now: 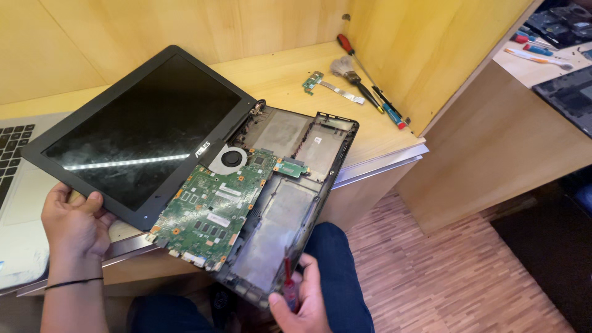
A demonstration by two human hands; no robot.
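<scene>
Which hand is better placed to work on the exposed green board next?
Probably the right hand: it already holds the red screwdriver at the open laptop base, beside the green board. The left hand grips the screen's corner.

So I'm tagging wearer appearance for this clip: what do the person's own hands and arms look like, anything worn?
Both hands are bare, with no gloves or rings visible. The left hand leads into a bare forearm with a thin dark band around the wrist. No sleeve shows. Only the right hand itself is in frame, so its wrist cannot be judged.
</scene>
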